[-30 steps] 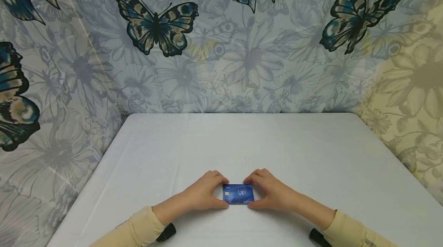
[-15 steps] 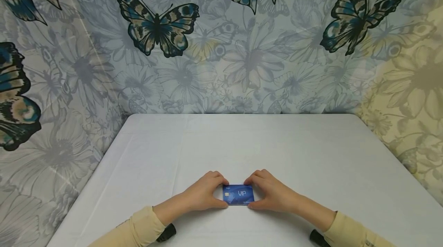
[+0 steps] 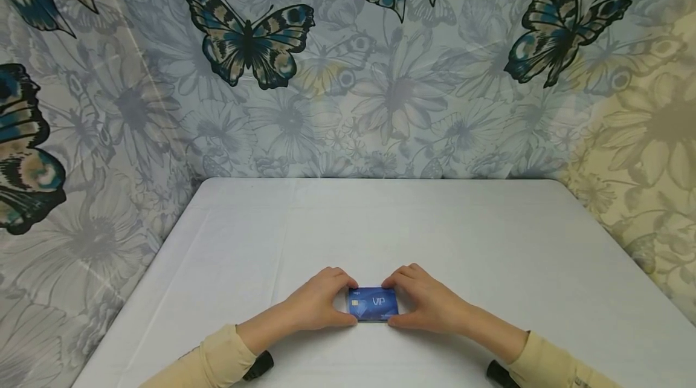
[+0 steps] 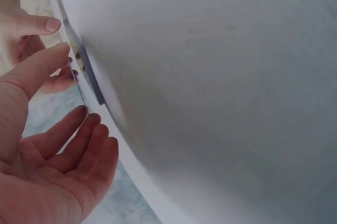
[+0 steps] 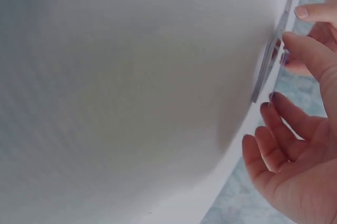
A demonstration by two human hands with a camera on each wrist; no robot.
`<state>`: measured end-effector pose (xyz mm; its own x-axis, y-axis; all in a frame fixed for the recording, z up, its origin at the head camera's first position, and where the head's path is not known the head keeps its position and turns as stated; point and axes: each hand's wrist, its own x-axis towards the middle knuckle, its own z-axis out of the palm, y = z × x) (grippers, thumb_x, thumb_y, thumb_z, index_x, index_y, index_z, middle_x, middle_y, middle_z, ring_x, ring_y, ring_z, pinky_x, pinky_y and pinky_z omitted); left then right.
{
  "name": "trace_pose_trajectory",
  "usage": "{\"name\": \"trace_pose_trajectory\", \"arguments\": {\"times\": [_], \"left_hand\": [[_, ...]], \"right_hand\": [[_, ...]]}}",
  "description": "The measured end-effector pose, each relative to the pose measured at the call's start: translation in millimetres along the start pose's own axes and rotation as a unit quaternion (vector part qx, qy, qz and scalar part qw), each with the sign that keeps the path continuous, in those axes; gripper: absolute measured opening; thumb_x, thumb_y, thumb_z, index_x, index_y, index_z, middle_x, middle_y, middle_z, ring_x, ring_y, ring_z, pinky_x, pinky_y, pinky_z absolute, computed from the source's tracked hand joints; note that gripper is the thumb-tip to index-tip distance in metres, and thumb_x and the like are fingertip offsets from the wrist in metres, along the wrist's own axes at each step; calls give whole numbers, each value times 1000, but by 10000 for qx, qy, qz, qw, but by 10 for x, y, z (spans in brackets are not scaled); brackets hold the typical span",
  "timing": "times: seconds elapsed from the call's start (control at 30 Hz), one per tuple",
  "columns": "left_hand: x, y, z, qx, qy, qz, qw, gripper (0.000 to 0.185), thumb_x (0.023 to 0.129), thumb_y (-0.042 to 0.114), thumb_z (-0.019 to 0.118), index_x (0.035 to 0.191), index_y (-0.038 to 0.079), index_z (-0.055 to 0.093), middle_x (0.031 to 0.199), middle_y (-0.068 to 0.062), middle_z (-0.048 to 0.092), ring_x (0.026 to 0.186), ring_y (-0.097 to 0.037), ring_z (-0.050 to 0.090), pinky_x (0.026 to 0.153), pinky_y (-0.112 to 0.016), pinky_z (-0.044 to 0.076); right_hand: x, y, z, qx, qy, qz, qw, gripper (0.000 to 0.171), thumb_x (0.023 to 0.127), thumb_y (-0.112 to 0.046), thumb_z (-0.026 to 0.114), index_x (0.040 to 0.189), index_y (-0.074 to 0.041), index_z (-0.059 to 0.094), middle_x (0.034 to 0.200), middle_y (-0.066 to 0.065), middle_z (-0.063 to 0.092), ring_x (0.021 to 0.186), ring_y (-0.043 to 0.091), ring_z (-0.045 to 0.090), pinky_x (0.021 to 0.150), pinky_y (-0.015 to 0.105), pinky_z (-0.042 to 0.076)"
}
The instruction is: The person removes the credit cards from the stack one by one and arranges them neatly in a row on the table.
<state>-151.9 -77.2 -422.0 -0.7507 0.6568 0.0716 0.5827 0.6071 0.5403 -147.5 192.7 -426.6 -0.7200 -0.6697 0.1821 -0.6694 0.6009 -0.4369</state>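
Lying flat on the white worktop (image 3: 435, 225), near its front edge, a blue card (image 3: 373, 304) marked VIP sits between the two hands. The left hand (image 3: 318, 300) pinches the card's left short end, thumb at the near corner and fingers (image 3: 344, 275) curled over the far corner. The right hand (image 3: 426, 298) holds the right short end the same way. In the wrist views the card shows edge-on (image 4: 84, 63), a thin dark line against the cloth, with fingertips touching its corners (image 5: 268, 60). Cream sleeves (image 3: 217, 358) cover both forearms
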Motion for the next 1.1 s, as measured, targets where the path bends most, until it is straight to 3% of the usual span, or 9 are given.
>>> {"name": "trace_pose_trajectory", "arguments": {"times": [0.13,0.43,1.1], "left_hand": [[-3,-31,-32,-87,88,14,9999,49,75,29,83,115,8,66,109,1,62,104,-14,54,95,-32,45],[2,-143,-197,-212,117,-105,9997,47,77,26,82,118,10,65,110,2,62,105,-16,55,94,-36,46],[-47,-719,-663,-690,374,-308,9964,54,81,28,81,127,8,62,120,-3,62,110,-29,56,96,-50,45]], "right_hand": [[52,-1,-14,-69,101,-83,9999,46,79,-40,80,115,-17,63,113,-10,58,104,9,47,89,36,49],[255,-27,-55,44,-60,190,9998,45,78,-37,81,116,-18,64,113,-9,59,105,11,46,90,36,49],[1047,-37,1,-3,-212,295,9993,48,79,-38,79,120,-15,65,112,-4,61,105,14,47,90,35,48]]}}
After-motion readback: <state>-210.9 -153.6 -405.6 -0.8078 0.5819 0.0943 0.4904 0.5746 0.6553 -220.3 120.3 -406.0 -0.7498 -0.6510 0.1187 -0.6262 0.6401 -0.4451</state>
